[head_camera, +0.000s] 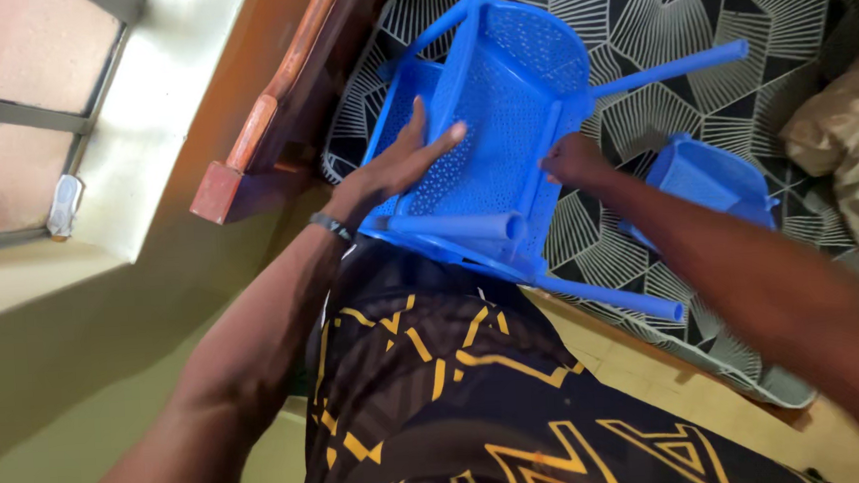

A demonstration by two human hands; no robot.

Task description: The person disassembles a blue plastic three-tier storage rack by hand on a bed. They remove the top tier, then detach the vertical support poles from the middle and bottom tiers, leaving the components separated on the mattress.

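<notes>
While upturned, perforated blue plastic stool (502, 120): left hand (396, 165) flat, right hand (572, 160) gripping.

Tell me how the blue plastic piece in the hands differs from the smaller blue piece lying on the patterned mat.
The held blue stool is larger, with long tube legs sticking out; the smaller blue piece shows no legs from here. The stool is touched by both the left hand and the right hand; the smaller piece lies untouched on the patterned mat. The right forearm partly hides the smaller piece; the stool shows nearly whole. Both are the same blue perforated plastic.
</notes>
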